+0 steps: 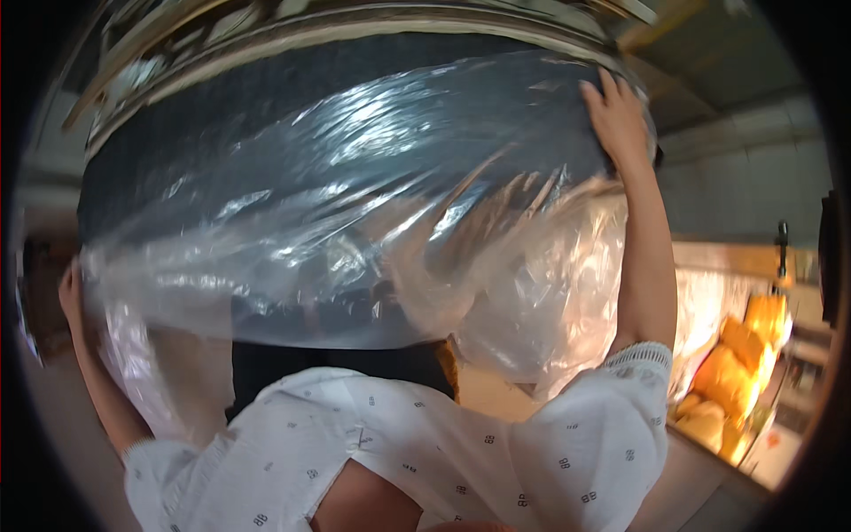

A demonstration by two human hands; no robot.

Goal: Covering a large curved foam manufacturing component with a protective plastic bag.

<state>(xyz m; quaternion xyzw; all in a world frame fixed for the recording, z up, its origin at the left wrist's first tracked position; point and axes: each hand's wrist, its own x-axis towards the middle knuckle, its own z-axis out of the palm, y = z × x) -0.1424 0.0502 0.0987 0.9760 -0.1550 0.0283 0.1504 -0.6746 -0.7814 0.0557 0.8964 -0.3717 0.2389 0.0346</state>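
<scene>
A large clear plastic sheet [355,257], wrinkled and shiny, stretches slantwise across a broad, dark, fabric-like roll [177,168]. At the far left, my left hand [71,289] is closed at the sheet's gathered edge, its fingertips partly hidden. My right hand [619,122] is up at the roll's right end, where its fingers lie spread over the plastic and dark surface. Below the right forearm, the sheet hangs in loose folds. The sheet's lower edge droops in front of my body, and dark clothing shows beneath it.
Behind the roll runs a frame with pale long bars [355,31]. Orange-yellow bundles [731,372] sit under bright light at the lower right, close to a small dark upright fitting [782,239]. A pale tiled wall [745,168] stands at the right.
</scene>
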